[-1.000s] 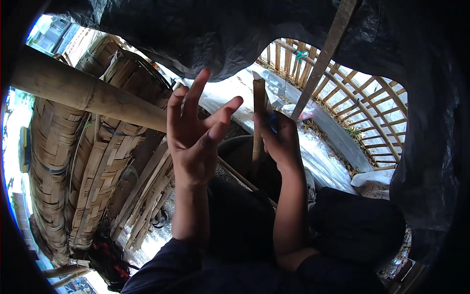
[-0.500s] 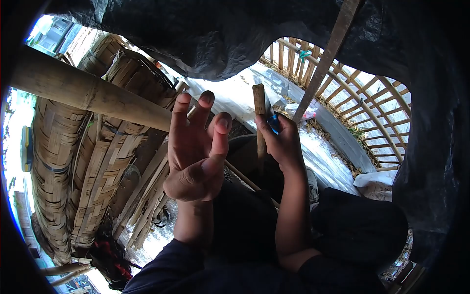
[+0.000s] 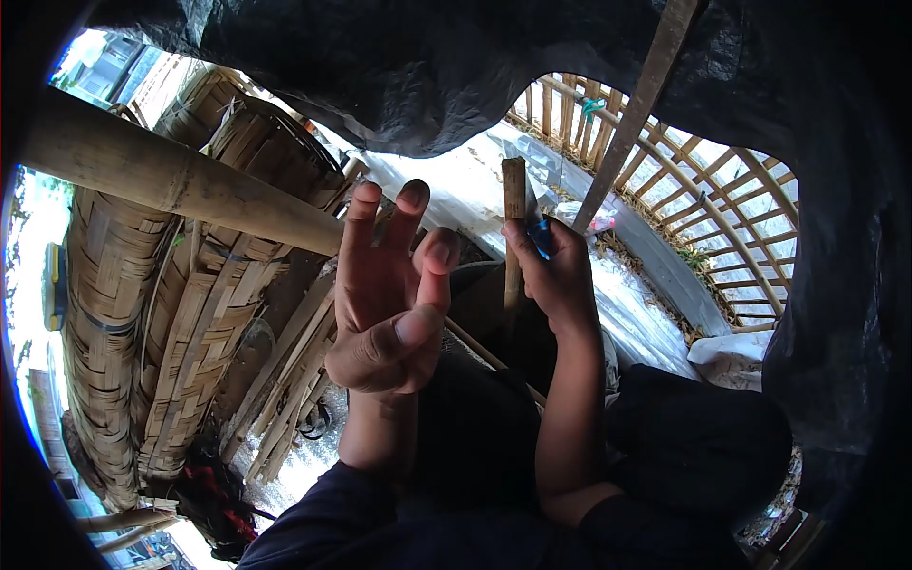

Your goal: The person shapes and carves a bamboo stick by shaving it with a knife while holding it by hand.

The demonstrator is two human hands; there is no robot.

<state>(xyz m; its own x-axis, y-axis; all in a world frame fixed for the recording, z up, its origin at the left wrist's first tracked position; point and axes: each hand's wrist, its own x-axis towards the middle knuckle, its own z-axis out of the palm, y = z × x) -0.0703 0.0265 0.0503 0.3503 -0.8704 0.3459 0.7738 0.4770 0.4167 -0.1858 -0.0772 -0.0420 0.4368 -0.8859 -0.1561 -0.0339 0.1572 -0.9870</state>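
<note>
My left hand (image 3: 385, 313) is raised palm toward me, its fingers bent and apart, with nothing visible in it. My right hand (image 3: 560, 280) is closed around the blue handle of a knife (image 3: 544, 237). A narrow grey blade seems to rise from that handle, beside an upright bamboo piece (image 3: 514, 195). My right thumb rests against the bamboo piece, whose lower end disappears into shadow between my legs. Whether the blade touches the bamboo, I cannot tell.
Woven bamboo baskets or rolls (image 3: 109, 332) stand at left, crossed by a thick bamboo pole (image 3: 190, 185). Split bamboo strips (image 3: 285, 380) lie beside them. Black plastic sheeting (image 3: 408, 95) hangs overhead. A slanting wooden bar (image 3: 636, 109) and a bamboo lattice (image 3: 684, 180) are at right.
Both hands have shifted slightly to the right, the bamboo piece moving along with the right hand. More of the grey blade shows now beside the bamboo.
</note>
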